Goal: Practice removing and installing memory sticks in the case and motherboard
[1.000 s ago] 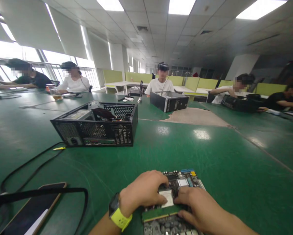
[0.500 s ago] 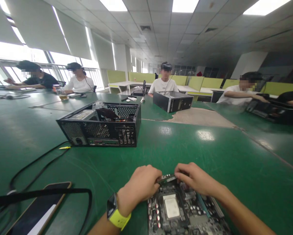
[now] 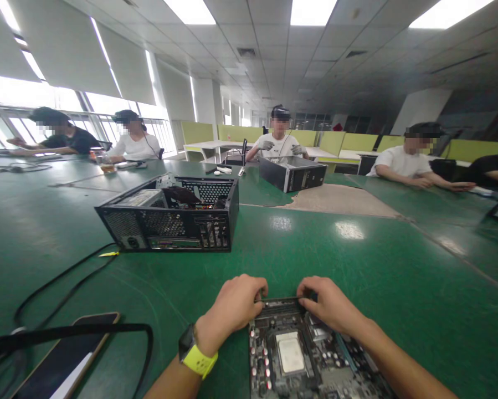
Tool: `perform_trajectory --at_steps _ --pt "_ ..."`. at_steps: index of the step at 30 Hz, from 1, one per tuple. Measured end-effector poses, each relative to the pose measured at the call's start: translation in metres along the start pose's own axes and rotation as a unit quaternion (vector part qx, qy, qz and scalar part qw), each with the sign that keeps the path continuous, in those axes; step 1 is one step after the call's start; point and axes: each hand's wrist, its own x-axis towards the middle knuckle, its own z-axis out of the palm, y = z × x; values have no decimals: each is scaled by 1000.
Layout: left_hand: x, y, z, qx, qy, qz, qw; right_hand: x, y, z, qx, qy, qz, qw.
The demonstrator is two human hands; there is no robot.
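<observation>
Green table (image 3: 423, 277) under motherboard (image 3: 315, 360); left hand (image 3: 234, 305), right hand (image 3: 330, 305) at far edge, grip unclear.

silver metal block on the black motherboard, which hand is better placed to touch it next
Probably the right bare hand: its fingertips are close to the silver metal block, while the left bare hand is farther away, by the black motherboard's far left corner.

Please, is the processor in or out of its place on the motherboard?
In: the pale, squarish processor sits within the dark frame on the motherboard.
</observation>
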Motion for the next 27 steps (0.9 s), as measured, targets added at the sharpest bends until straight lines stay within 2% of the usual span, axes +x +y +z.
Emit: perform_trajectory --at_steps 7,19,27 --pt "0 0 1 -10 -17 3 1000 0 1 -2 -17 -23 -19 999" --pt "-1 -3 1 -4 -20 12 1000 -2 0 -6 -7 -27 -30 999" --pt "-6 -20 -15 -24 -56 3 998 1 7 -9 17 -35 -36 999"
